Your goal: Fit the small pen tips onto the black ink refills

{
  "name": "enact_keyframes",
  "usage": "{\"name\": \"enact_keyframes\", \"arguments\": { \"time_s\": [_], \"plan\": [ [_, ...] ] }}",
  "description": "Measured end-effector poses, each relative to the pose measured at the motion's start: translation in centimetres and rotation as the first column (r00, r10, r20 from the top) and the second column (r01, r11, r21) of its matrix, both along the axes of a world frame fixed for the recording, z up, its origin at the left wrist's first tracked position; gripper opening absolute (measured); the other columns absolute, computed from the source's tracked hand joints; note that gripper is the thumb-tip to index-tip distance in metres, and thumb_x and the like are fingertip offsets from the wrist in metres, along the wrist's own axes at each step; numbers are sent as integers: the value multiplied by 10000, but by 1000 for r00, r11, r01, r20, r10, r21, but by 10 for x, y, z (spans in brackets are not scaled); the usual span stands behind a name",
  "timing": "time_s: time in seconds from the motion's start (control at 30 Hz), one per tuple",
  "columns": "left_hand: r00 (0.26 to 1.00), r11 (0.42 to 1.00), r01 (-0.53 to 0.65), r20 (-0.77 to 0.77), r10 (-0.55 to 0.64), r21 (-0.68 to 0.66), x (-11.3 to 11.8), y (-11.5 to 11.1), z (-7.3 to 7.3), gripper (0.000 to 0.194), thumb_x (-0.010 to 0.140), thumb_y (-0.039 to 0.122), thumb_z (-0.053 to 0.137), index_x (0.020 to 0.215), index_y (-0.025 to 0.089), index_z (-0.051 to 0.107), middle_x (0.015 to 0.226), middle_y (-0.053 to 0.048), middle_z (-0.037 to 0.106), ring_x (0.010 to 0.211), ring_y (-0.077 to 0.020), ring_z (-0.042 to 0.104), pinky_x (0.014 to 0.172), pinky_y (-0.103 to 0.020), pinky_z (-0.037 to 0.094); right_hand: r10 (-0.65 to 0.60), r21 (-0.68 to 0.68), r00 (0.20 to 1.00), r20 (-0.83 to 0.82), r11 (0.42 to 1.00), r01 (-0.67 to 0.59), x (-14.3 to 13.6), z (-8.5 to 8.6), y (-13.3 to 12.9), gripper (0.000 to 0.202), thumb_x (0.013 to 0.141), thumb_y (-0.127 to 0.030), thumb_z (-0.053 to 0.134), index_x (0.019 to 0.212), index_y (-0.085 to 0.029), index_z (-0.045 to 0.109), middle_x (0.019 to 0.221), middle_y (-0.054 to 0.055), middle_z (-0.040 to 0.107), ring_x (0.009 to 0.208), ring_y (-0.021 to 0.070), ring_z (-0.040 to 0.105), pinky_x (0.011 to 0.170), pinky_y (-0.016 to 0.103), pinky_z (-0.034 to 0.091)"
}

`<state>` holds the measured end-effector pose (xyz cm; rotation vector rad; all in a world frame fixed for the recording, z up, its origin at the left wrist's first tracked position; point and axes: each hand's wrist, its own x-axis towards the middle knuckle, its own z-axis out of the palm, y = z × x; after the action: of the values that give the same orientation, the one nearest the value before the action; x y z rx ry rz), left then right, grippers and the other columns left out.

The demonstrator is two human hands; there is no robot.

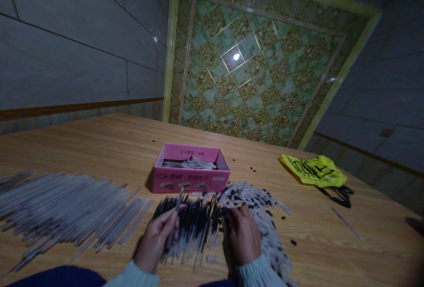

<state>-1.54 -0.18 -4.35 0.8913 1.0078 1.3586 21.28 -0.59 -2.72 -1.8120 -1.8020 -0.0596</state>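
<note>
Pen tube in left hand, dark refills between hands

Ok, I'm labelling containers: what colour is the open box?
Pink, with dark printing on its front; the box shows best in the head view.

Your wooden table has a pink box mid, pale tubes L, dark thin sticks nr you, small clear/black pcs & yellow bag R.
</note>
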Motion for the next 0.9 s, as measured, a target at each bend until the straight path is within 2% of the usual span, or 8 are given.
{"name": "enact_keyframes", "arguments": {
  "time_s": [0.1,0.2,0.3,0.4,0.63,0.73,0.8,0.9],
  "plan": [
    [992,998,-56,-112,57,7,3,-2,0,495,625,468,655,989,133,672,466,68,449,350,-53,369,320,-168,248,-59,-34,982,177,997,66,6,-6,4,231,734,-94,474,816,-205,659,859,94,580,840,230,515,692,289,345],
    [982,998,-56,-179,56,8,3,-2,5,461,575,446,696,917,137,714,415,42,515,348,-85,425,333,-192,329,-48,-46,973,224,997,59,5,-12,6,233,745,-106,471,829,-209,663,838,90,577,817,223,517,681,287,340],
    [974,998,-41,-221,51,50,1,-2,10,337,543,393,730,796,171,748,667,-48,712,647,-195,635,575,-243,506,-56,-51,973,224,996,69,4,-11,7,205,759,-130,472,804,-209,656,829,84,578,821,221,519,681,284,337],
    [965,997,-30,-259,48,75,0,-3,13,275,553,376,731,757,192,752,853,-64,741,891,-246,638,804,-277,487,-85,-65,968,236,993,103,4,-9,7,179,738,-117,479,749,-199,638,819,82,586,819,222,524,677,286,332],
    [961,999,-7,-275,20,47,-1,-1,9,310,576,395,713,793,177,745,877,-80,741,917,-269,638,842,-327,480,-97,-74,969,229,991,116,3,-8,7,159,704,-84,478,746,-174,603,825,93,615,821,239,544,680,312,333],
    [955,999,2,-297,12,48,-1,0,7,310,599,394,698,812,173,741,898,-84,737,930,-271,633,853,-332,473,-40,-54,996,83,998,45,1,-7,5,143,750,-125,471,785,-169,603,803,93,629,801,243,554,690,326,354],
    [947,998,19,-323,3,64,-1,0,5,302,613,390,689,819,175,740,905,-85,735,931,-268,632,849,-324,475,79,6,987,-139,997,-79,-1,-8,5,170,803,-186,454,867,-166,611,863,96,636,844,235,558,743,328,377],
    [932,994,63,-362,-24,95,-1,0,1,284,642,385,666,829,184,739,915,-80,732,933,-259,629,833,-305,482,301,105,779,-551,950,-293,-9,-16,5,209,828,-268,470,938,-174,621,938,83,641,918,220,560,812,318,398]
  ]
}}
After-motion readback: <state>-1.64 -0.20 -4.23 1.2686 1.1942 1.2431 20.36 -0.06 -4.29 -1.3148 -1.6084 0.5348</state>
